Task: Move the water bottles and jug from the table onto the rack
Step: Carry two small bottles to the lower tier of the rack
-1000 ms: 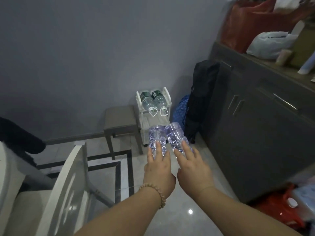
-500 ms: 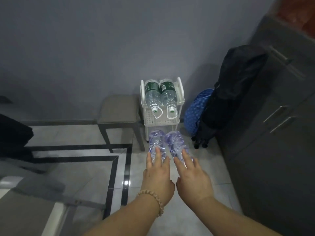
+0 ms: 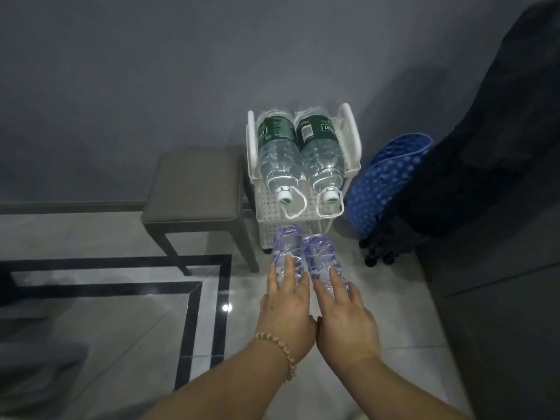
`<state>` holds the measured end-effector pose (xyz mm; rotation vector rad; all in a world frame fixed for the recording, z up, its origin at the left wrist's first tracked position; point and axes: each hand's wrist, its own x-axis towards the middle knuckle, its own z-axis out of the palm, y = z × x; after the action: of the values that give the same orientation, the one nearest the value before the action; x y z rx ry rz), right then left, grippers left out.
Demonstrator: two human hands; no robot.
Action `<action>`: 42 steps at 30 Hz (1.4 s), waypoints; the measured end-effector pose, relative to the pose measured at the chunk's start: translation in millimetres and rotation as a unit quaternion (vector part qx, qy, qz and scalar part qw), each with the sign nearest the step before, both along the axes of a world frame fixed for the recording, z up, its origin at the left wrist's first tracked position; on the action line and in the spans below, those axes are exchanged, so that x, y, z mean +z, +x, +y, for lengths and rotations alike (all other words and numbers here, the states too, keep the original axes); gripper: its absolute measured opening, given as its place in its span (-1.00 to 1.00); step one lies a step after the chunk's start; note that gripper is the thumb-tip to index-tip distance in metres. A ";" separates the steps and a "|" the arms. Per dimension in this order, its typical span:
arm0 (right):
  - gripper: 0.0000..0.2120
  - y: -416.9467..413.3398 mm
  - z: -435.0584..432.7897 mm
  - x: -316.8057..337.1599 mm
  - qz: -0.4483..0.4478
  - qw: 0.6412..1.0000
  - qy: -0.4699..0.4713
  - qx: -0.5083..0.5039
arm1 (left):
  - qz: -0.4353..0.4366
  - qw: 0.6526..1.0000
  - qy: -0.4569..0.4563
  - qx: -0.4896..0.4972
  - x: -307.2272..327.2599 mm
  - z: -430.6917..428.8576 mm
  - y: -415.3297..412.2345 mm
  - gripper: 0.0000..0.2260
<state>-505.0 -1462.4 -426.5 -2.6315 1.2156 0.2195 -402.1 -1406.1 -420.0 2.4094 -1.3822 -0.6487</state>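
Two clear purple-tinted ribbed plastic bottles stick out side by side beyond the fingertips, held above the floor; left hand and right hand, palms down on outstretched forearms, each curl their fingers over one bottle; just past the bottle ends stands a white plastic rack; two green-labelled water bottles lie on its top tier.
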 end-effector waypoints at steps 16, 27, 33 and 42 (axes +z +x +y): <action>-0.38 91.8 -225.5 -244.6 -0.117 0.982 -0.147 0.001 | -0.051 0.971 -0.219 0.081 -255.4 -222.0 92.9 -0.36; -0.40 110.6 -261.8 -271.2 -0.076 0.975 -0.209 0.026 | -0.163 0.967 -0.197 -0.004 -283.6 -293.5 112.8 -0.59; -0.44 138.7 -273.8 -250.0 -0.040 0.978 -0.206 0.015 | -0.035 0.966 -0.254 -0.012 -268.2 -281.4 135.3 -0.65; -0.31 112.7 -268.7 -295.1 -0.143 0.952 -0.259 0.075 | -0.240 0.923 -0.293 -0.073 -300.1 -261.8 115.6 -0.51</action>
<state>-392.2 -1731.0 -721.6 -3.0488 1.0871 -0.5128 -286.5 -1667.9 -720.1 2.0389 -1.6476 0.3348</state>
